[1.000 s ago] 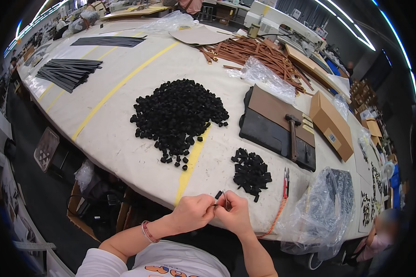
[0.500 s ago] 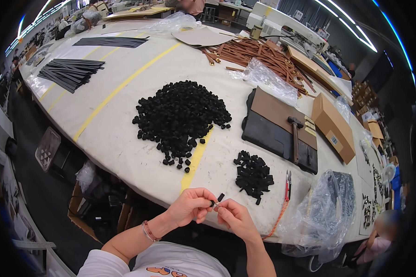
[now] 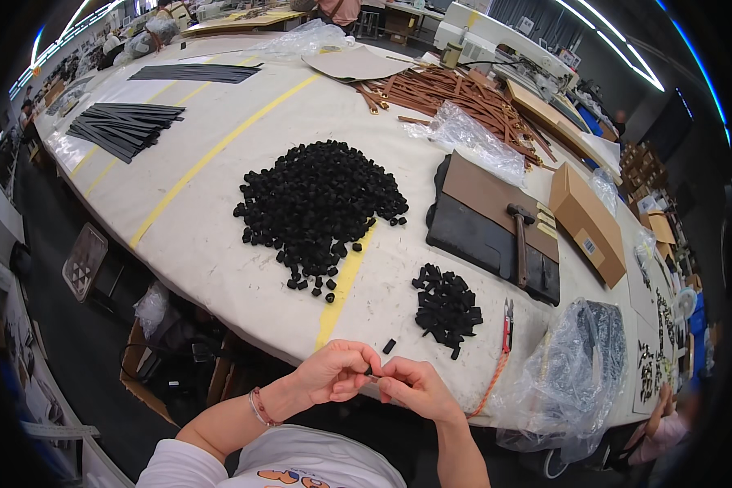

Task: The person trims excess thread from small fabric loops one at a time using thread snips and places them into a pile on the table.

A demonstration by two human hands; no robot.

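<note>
At the table's near edge my two hands meet fingertip to fingertip. My left hand (image 3: 336, 374) is closed in a pinch on a small black piece (image 3: 371, 372), mostly hidden by the fingers. From the other side my right hand (image 3: 416, 387) also pinches at it; whether it holds anything more is too small to tell. A single flat black strip piece (image 3: 389, 346) lies just beyond my fingertips. To the right is a small pile of flat black pieces (image 3: 446, 309). Farther off spreads a large heap of little black loops (image 3: 317, 207).
Right of the small pile lie red-handled snips (image 3: 507, 327) on an orange cord and crumpled clear plastic (image 3: 569, 374). A hammer (image 3: 519, 244) rests on a dark slab beside a cardboard box (image 3: 587, 226). Brown straps (image 3: 455, 102) and dark strips (image 3: 128, 128) lie farther back.
Both hands have drawn slightly down toward me, and the fingers now cover more of the small black piece. The lone strip piece on the table shows more fully.
</note>
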